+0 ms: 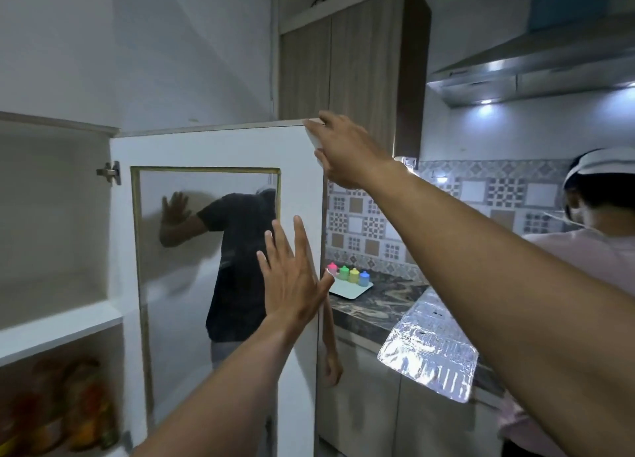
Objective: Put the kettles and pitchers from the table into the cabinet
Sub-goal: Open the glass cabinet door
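Both forearms fill the bottom of my view. Right hand (347, 150) is pinched over the top outer corner of the cabinet door (220, 147), thumb under, fingers on top. Left hand (292, 278) is flat and spread, holding nothing, just off the door's outer edge or maybe touching it, hard to say. Cabinet (55, 216) stands open with a bare upper shelf (58, 329) and jars below. No kettles or pitchers in sight, so they're somewhere behind me. Risk: that door swings toward the person (584, 243) at the counter (378, 302), and if I let go it could drift back mid-load. Glass panel could take a knock too.
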Available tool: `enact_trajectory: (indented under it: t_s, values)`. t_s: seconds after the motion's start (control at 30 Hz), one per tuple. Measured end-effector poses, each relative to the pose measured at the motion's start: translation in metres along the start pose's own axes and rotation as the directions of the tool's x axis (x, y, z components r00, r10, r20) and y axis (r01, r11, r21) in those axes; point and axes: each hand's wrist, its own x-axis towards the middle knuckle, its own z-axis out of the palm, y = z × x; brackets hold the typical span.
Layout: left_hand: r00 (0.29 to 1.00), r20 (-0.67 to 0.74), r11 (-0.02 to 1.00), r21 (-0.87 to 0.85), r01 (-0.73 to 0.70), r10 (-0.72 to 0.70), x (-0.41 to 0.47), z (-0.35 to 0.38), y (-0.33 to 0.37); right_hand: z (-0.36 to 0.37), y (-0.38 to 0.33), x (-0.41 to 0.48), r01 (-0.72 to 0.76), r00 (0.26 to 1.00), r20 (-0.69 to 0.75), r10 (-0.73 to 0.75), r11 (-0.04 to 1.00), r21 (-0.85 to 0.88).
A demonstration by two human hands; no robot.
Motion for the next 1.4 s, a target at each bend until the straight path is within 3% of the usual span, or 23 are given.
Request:
enact_trajectory:
  t_s: [0.33,0.53,0.67,0.83,1.03,1.2,1.4]
  values:
    - [0.998,-0.057,0.999,0.033,0.04,-0.038,0.028,0.047,0.007,0.033,0.028,0.018,-0.035,0.997,-0.068,0.042,0.994,0.101]
    - [0.993,-0.112,0.999,0.039,-0.033,0.037,0.024,0.034,-0.015,0.034,0.013,0.026,-0.044,0.992,-0.113,0.055,0.994,0.102]
    - [0.991,-0.129,0.998,0.059,-0.035,0.043,0.02,0.007,-0.038,0.031,-0.02,0.029,0.052,0.977,-0.21,-0.036,0.996,0.071]
    - [0.987,-0.158,0.982,0.181,0.055,-0.026,0.015,-0.047,-0.093,0.037,-0.081,0.029,0.177,0.962,-0.246,-0.116,0.954,0.24]
    - [0.96,-0.21,0.826,0.497,0.265,-0.182,-0.028,-0.152,-0.187,0.066,-0.176,0.029,0.231,0.972,-0.135,-0.191,0.873,0.429]
    - [0.901,-0.273,0.659,0.615,0.433,-0.337,-0.088,-0.244,-0.244,0.064,-0.275,0.027,0.272,0.954,-0.062,-0.293,0.764,0.585]
    - [0.811,-0.354,0.474,0.674,0.566,-0.466,-0.157,-0.334,-0.287,0.054,-0.388,0.027,0.341,0.907,-0.084,-0.414,0.601,0.723]
